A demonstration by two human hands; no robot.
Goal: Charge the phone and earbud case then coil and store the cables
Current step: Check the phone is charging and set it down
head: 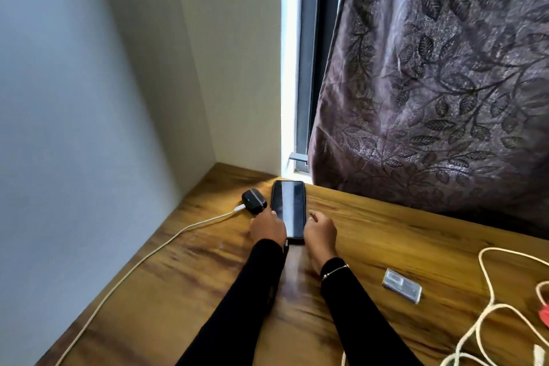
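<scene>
A black phone lies flat, screen up and dark, at the back of the wooden desk. My left hand holds its lower left edge and my right hand holds its lower right edge. To the left of the phone sits a black earbud case with a small green light on. A white cable is plugged into the case and runs down the desk's left side. Another white cable lies in loose loops at the right edge of the desk.
A small clear plastic box lies on the desk right of my right arm. Something red shows at the far right edge. A patterned purple curtain hangs onto the desk behind. Walls close the left side and the back corner.
</scene>
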